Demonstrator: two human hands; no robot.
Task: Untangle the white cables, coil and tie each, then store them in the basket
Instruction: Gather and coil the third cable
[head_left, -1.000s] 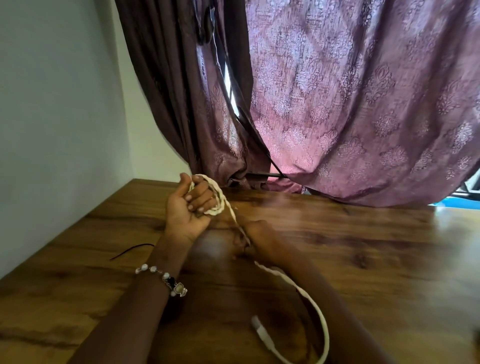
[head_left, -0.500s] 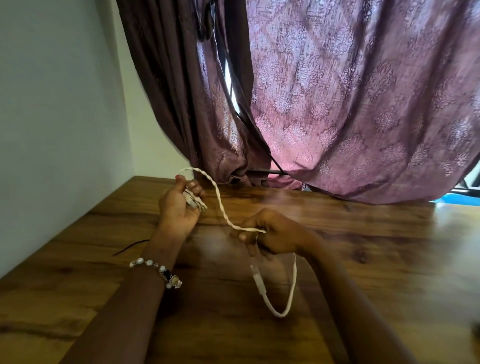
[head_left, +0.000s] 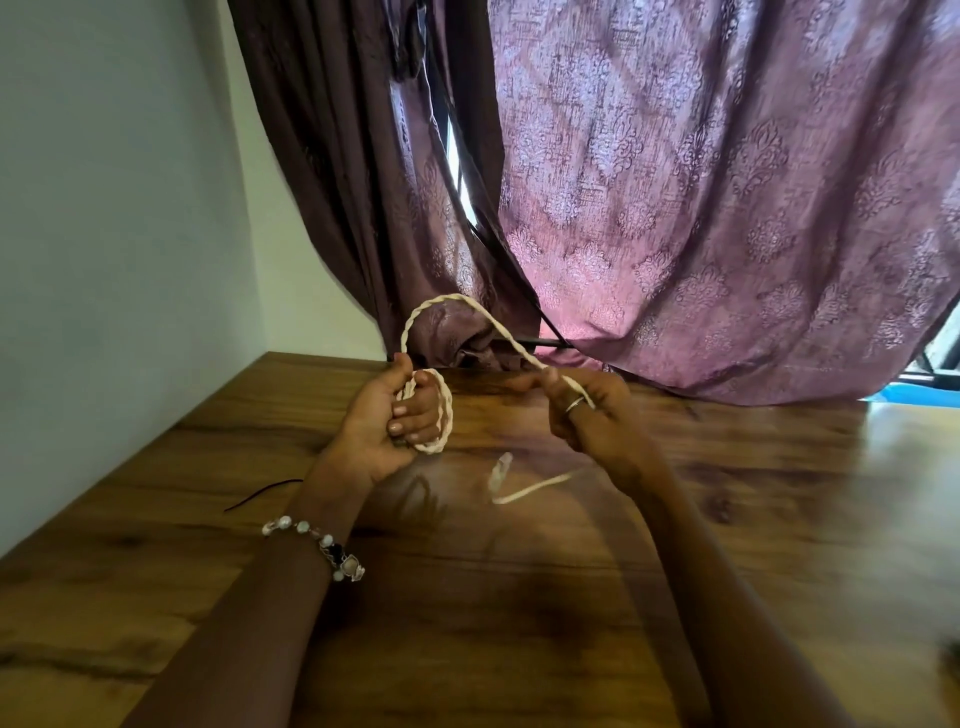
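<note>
The left hand (head_left: 395, 415) grips the coil (head_left: 439, 415) and the right hand (head_left: 587, 410) pinches the cable (head_left: 467, 306) mid-frame; a loose grip could let the loops spring open.

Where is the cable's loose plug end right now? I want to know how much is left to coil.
In the head view, the plug end hangs blurred just above the table, centre frame, below and between the left hand and right hand.
</note>
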